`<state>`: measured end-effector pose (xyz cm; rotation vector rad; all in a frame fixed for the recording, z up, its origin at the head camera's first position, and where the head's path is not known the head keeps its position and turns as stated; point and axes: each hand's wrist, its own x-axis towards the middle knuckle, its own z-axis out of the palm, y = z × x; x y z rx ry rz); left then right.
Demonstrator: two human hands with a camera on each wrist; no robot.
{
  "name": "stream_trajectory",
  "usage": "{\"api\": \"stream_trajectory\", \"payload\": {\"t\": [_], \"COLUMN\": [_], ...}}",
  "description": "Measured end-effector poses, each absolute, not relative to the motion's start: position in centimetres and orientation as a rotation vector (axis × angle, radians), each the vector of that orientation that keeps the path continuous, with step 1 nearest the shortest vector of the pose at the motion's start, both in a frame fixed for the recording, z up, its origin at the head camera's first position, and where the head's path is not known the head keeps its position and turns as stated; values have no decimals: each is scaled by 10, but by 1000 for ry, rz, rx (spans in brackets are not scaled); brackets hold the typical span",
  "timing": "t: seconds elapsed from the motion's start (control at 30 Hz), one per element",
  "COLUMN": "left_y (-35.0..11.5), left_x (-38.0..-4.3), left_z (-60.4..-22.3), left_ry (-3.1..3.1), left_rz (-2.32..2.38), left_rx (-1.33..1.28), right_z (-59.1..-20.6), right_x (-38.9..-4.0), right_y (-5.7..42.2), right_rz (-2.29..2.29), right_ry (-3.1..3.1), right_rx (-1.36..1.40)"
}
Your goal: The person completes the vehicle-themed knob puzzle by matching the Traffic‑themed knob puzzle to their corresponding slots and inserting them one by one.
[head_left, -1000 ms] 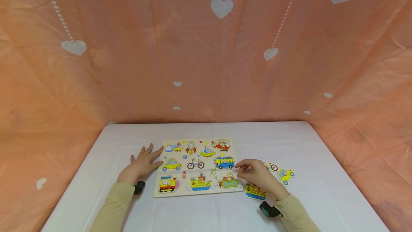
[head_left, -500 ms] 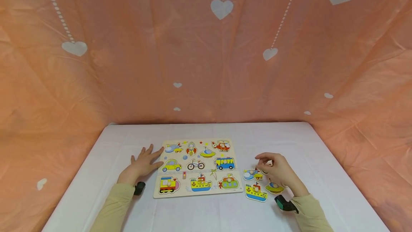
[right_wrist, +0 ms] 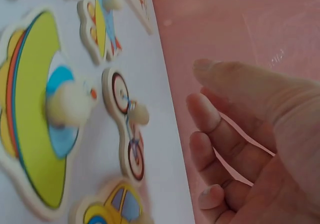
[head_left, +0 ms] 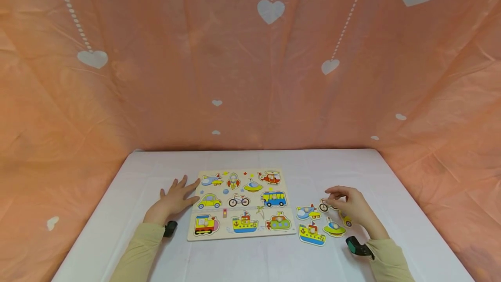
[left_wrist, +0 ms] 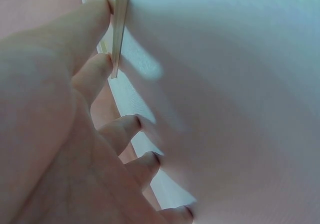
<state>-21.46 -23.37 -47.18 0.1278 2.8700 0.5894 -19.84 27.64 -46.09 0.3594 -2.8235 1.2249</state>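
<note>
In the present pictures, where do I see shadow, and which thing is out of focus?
Left wrist view: a broad soft-edged shadow beside the left hand, with pale strips across the white tabletop; right wrist view: the knob of the UFO piece is blurred, the bicycle piece crisper; head view: fairly even light, slight sheen on the orange backdrop.

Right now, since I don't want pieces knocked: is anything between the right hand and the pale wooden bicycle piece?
Nothing visible: only open space separates the right hand from the pale wooden bicycle piece. The green wooden saucer piece lies beside it, not between.
</note>
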Motion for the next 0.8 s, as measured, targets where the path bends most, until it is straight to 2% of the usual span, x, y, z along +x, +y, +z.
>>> {"api": "stream_trajectory", "payload": {"t": [0.47,0.8], "left_y": [-233,-234], "left_x": [-213,-213], "left_z": [-470,-471], "left_ry": [2861,2859], "left_rz": [616,621], "left_rx": [120,117], "right_z": [-477,-487], "right_x": [-202,-207], "right_y": [294,292], "right_rz": [1387,1411], "right_ry": [-2867,-2886], "right_rx": [218,244]}}
